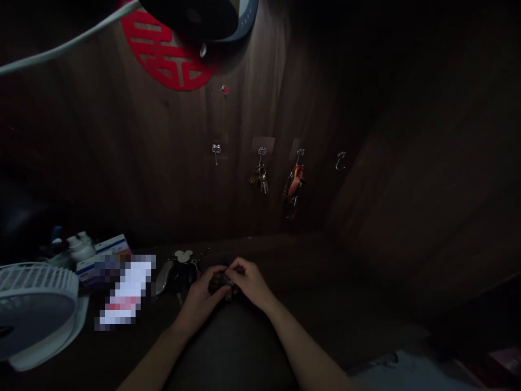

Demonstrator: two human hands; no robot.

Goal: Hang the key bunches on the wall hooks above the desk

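Observation:
Both hands meet low in the middle of the head view, over the dark wooden surface. My left hand [205, 290] is closed, thumb and fingers curled round one side of a small, dark, partly shiny metal thing [228, 279]. Pinching its other side from the right is my right hand [248, 279], also closed. Fingers and dim light hide most of this thing, so its exact kind cannot be made out. Just left of my left hand lies a key bunch [181, 274] with black fobs and a pale round-eared tag [183, 255].
On the wall, hooks carry a set of keys [260, 178] and a colourful key bundle [294, 184]; other hooks [216, 149] hang bare. A white fan [36, 309], boxes [114, 247] and white bottles [80, 247] stand left. A lamp [195, 16] overhangs a red paper cutout [175, 60].

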